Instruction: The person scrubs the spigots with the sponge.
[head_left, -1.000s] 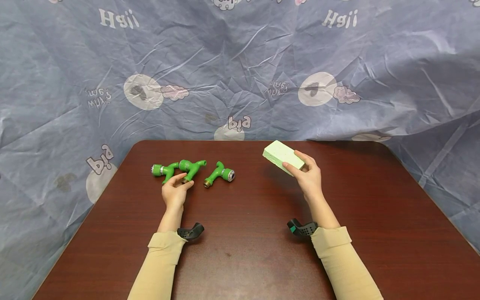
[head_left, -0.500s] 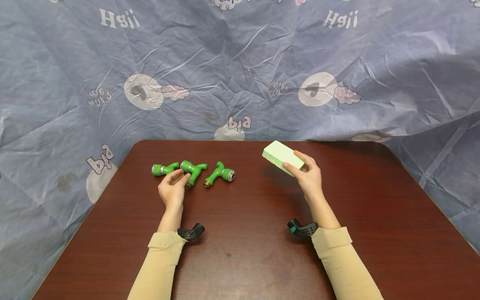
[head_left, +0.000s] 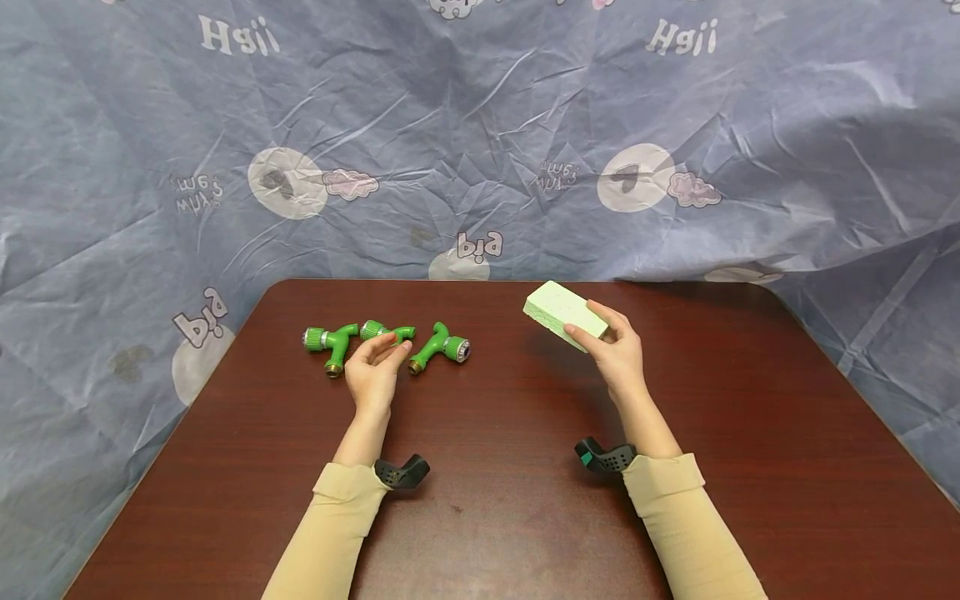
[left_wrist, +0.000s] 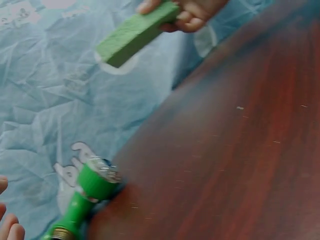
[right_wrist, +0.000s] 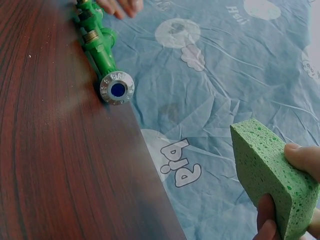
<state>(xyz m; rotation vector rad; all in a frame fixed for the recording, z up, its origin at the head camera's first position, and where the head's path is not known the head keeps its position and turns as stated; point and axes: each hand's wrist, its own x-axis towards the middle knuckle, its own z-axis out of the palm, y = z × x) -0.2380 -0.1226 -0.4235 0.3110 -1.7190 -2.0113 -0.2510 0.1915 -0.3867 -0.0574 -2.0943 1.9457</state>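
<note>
My right hand [head_left: 619,354] grips a light green sponge [head_left: 562,310] above the table, thumb on one side and fingers on the other; the sponge's pores show in the right wrist view. My left hand [head_left: 372,375] hovers in front of the middle green faucet [head_left: 372,329], hiding most of its body. Its fingers are loosely bent with nothing seen between them. To its left lies another green faucet [head_left: 333,342] with a brass threaded end. A third faucet [head_left: 438,346] lies just right of the hand, its silver-rimmed knob [right_wrist: 117,89] facing the right wrist camera.
The dark red-brown table [head_left: 510,467] ends at a rounded back edge. Behind it hangs a wrinkled blue-grey cloth [head_left: 480,150] with printed patterns. A black wrist mount [head_left: 402,473] sits on the left wrist, and a similar mount [head_left: 604,457] on the right.
My left hand has let go of the middle faucet, which shifted slightly, and has moved right in front of it, uncovering the left faucet. My right hand with the sponge stays almost still.
</note>
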